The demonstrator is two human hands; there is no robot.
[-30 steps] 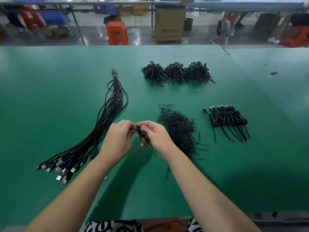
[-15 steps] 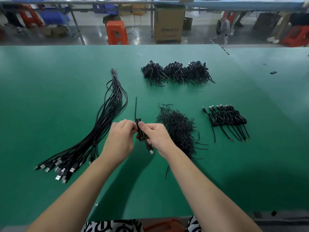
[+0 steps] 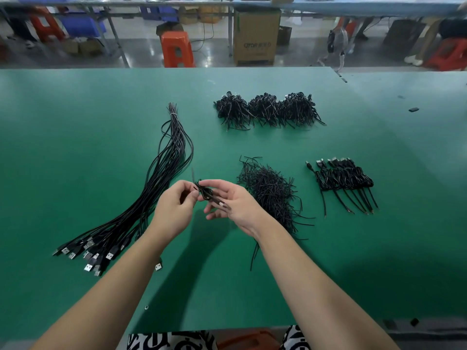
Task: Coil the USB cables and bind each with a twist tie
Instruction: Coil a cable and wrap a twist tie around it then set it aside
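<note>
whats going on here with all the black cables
A person is bundling USB cables at a green table. Both hands hold one small coiled cable above the table: the left hand pinches it from the left, and the right hand grips it with its other fingers spread. Uncoiled cables lie to the left, a loose pile of twist ties to the right, and a neat row of finished coils further right. More bundles sit at the back.

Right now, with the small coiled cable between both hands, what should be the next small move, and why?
Probably twist the tie's free ends together. The coiled cable is pinched between the left hand and the right hand above the green table, and one thin end sticks up, so the binding does not look closed.
</note>
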